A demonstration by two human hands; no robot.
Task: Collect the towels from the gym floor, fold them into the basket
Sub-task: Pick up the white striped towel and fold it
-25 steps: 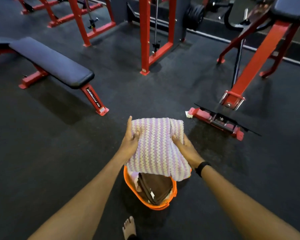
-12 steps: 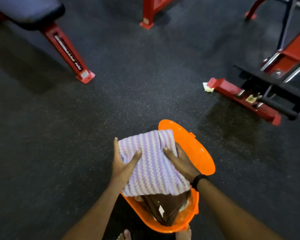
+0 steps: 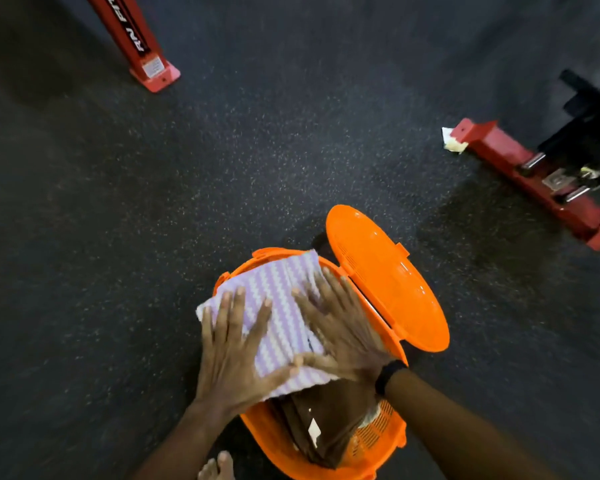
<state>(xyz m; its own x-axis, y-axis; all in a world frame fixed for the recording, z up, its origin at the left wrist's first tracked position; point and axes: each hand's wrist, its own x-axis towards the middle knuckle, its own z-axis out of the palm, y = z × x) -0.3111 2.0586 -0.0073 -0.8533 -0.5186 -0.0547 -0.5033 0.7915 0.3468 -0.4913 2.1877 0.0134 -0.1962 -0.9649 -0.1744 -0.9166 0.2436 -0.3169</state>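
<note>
Lilac towel [image 3: 278, 306] lies across the basket [image 3: 394, 434] mouth under both flat, spread hands: left hand [image 3: 232, 355], right hand [image 3: 340, 327]. Press it evenly onto the brown towel [image 3: 326, 420], edges tucked inside

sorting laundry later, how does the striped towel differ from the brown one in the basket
The striped towel is lilac and white in a zigzag weave; the brown towel is plain and dark. The striped towel lies on top, pressed flat by the left hand and right hand; the brown towel sits lower, untouched. Both are folded in the orange basket.
</note>
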